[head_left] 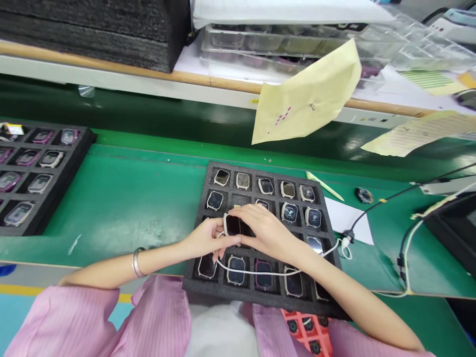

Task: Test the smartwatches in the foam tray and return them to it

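A black foam tray point(208, 285) lies on the green bench in front of me, its pockets filled with several small watch bodies. Over its left middle, both hands meet on one watch body point(233, 225) with a dark screen and a pale case. My left hand point(206, 238) pinches its left edge, where a white cable point(260, 271) ends at the fingers. My right hand point(262, 230) curls over the watch from the right. The cable runs right across the tray to a connector point(347, 239).
A second foam tray point(80, 148) of watch bodies sits at the far left. A white sheet point(347, 218), a green pen point(324, 186) and a small round part point(364, 195) lie right of the tray. Yellow papers point(308, 96) hang from the shelf. A red tray point(308, 327) is on my lap.
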